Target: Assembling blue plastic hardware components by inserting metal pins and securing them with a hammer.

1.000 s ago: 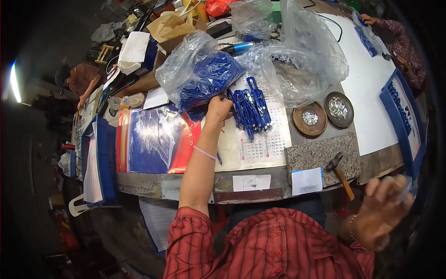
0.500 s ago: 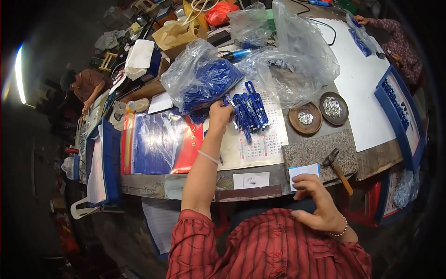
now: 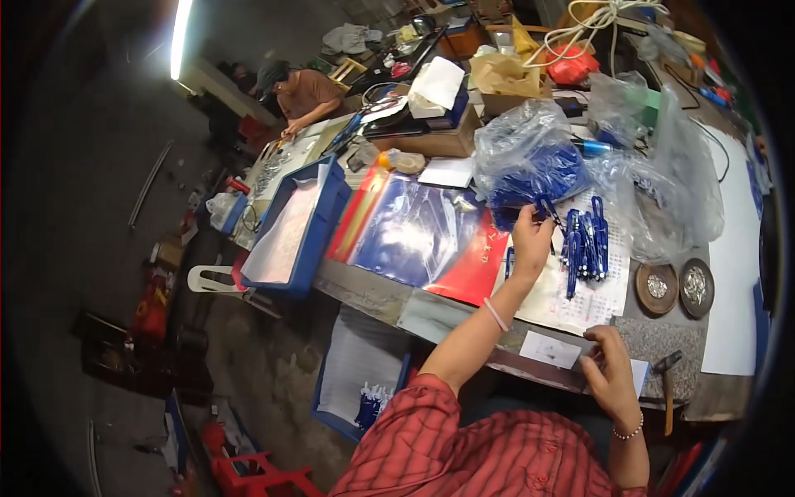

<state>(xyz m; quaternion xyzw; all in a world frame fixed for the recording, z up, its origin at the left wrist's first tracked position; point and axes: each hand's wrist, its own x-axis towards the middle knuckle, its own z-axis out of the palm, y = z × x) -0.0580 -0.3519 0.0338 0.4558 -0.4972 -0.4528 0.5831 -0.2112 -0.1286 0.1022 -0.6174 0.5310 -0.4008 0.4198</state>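
Observation:
My left hand [image 3: 532, 240] is pinched on a slim blue plastic piece [image 3: 543, 205] with a looped end; its exact kind is unclear. Just right of that hand, a pile of similar blue pieces [image 3: 588, 244] with pale tips lies on a printed paper sheet [image 3: 614, 296]. Behind it rests a clear plastic bag [image 3: 530, 132] full of blue pieces. My right hand [image 3: 611, 373], fingers apart and slightly curled, hovers at the table's front edge beside a small white pad [image 3: 639, 374]. Nothing shows in it.
Two round dishes [image 3: 656, 288] of small metal parts stand at right, behind a stone slab [image 3: 658, 341] with a hammer [image 3: 667, 373]. A blue paper-lined bin [image 3: 310, 236] stands left; another bin [image 3: 364, 356] sits below the table. A person [image 3: 306, 99] works at the far left.
My view has swung left, so the scene sits further right. My left hand has drawn slightly away from the pile with a blue piece. My right hand remains near the front edge.

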